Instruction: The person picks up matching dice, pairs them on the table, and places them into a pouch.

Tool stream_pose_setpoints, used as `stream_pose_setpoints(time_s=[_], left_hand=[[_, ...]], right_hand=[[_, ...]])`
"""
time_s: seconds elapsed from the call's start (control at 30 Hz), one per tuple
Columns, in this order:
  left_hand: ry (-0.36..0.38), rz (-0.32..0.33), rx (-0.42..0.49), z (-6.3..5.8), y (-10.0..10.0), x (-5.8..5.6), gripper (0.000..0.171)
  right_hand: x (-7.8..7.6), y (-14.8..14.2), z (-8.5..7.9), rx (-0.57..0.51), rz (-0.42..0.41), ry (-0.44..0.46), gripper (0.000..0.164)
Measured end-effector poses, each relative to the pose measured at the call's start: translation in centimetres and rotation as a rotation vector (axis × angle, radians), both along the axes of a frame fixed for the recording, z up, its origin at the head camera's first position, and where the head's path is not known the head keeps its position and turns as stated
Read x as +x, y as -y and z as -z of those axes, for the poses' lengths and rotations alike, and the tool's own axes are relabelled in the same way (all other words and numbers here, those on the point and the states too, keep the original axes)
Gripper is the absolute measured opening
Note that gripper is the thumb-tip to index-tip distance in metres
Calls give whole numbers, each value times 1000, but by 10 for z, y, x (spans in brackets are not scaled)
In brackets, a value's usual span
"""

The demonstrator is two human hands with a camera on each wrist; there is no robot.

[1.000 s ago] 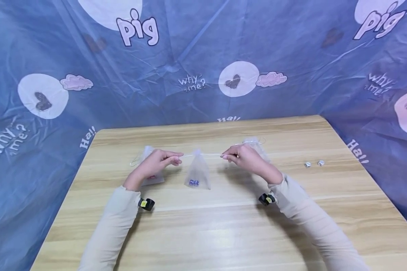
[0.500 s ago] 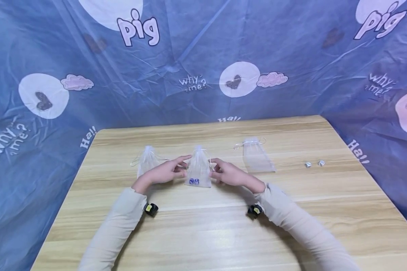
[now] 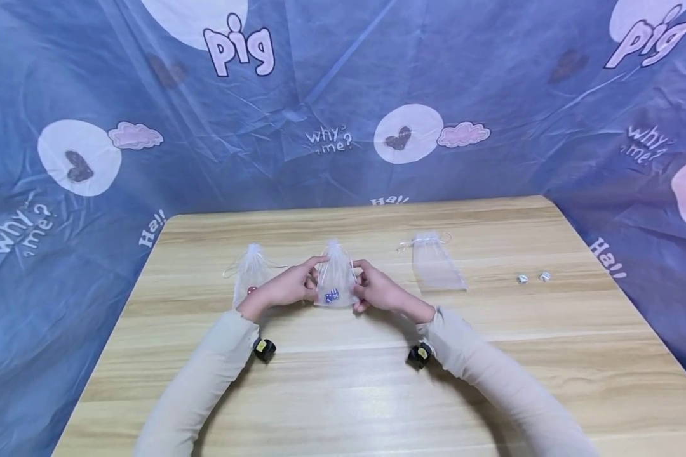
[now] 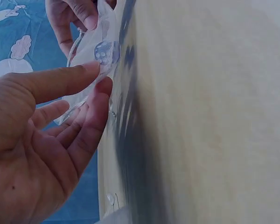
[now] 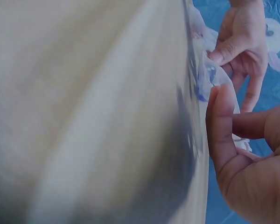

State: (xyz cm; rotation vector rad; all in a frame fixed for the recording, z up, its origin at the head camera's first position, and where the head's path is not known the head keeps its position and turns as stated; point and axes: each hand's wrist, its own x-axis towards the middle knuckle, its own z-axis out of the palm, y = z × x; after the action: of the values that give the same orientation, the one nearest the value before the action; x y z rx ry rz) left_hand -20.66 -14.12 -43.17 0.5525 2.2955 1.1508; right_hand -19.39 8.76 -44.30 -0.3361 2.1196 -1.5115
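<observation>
A sheer white drawstring pouch (image 3: 336, 273) is at mid-table, its gathered neck pointing to the back. Two blue dice (image 3: 332, 296) show through near its bottom edge, now tilted against each other. My left hand (image 3: 290, 284) pinches the pouch's left edge; in the left wrist view its thumb (image 4: 77, 79) lies on the mesh beside a die, with fingers behind. My right hand (image 3: 382, 291) pinches the opposite edge between thumb and fingers. Both hands also show around the mesh in the right wrist view, where the blue of the dice (image 5: 210, 74) appears between them.
On the left, a second gathered pouch (image 3: 251, 266) with something red inside is partly covered by my left hand. A flat pouch (image 3: 436, 263) with looped strings lies to the right. Two white dice (image 3: 523, 278) sit farther right. A blue printed cloth (image 3: 297, 171) hangs behind the table.
Both hands have let go of the taut drawstring, come down and inward, and taken the pouch's sides. The pouch has shifted slightly toward the back, and the blue dice have tilted.
</observation>
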Motion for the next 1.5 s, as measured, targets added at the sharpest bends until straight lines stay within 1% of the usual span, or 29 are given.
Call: stream_pose_setpoints(time_s=[0.1,0.17,0.3,0.4,0.47,0.57,0.63,0.7,0.73,0.83,0.97,1.03,1.13,1.2,1.3,1.4,1.5], left_hand=[[-12,-11,-5,-2,-3,-4,89],[-10,-14,-19,-3,-3,-5,89],[-9,-17,-44,-6,-1,-5,89],[-37,-19,-76,-12,3,-6,85],[-81,-12,-104,-17,6,-7,81],[-181,-2,-164,-24,7,-9,72],[-242,-5,-186,-29,5,-11,68],[-285,-12,-185,-33,1,-12,65],[-292,-20,-173,-35,-2,-13,63],[-312,-23,-116,-39,-16,-16,60],[-322,8,-15,-42,-39,-22,57],[-308,26,45,-42,-52,-25,56],[-285,50,111,-41,-73,-29,53],[-266,60,142,-41,-87,-32,52],[-246,76,159,-40,-110,-36,50],[-224,98,179,-36,-132,-41,48],[-189,123,232,-31,-153,-46,46]], right_hand=[[-6,-2,-1,7,0,2,56],[-8,-4,-2,29,-16,-10,57],[-10,-12,-4,105,-50,-75,58],[-10,-21,-11,140,-78,-122,57],[-11,-29,-17,142,-88,-140,56],[-13,-41,-28,142,-94,-180,55],[-15,-52,-35,149,-94,-218,54],[-16,-63,-42,174,-88,-263,52],[-17,-70,-46,184,-86,-289,51],[-19,-92,-57,222,-60,-342,48],[-19,-124,-67,248,-4,-371,46],[-18,-139,-70,269,28,-388,46],[-14,-161,-74,319,75,-419,45],[-10,-174,-76,346,103,-443,44],[-6,-192,-77,371,136,-475,44],[-3,-210,-75,389,164,-497,45],[-1,-228,-73,395,195,-504,47]])
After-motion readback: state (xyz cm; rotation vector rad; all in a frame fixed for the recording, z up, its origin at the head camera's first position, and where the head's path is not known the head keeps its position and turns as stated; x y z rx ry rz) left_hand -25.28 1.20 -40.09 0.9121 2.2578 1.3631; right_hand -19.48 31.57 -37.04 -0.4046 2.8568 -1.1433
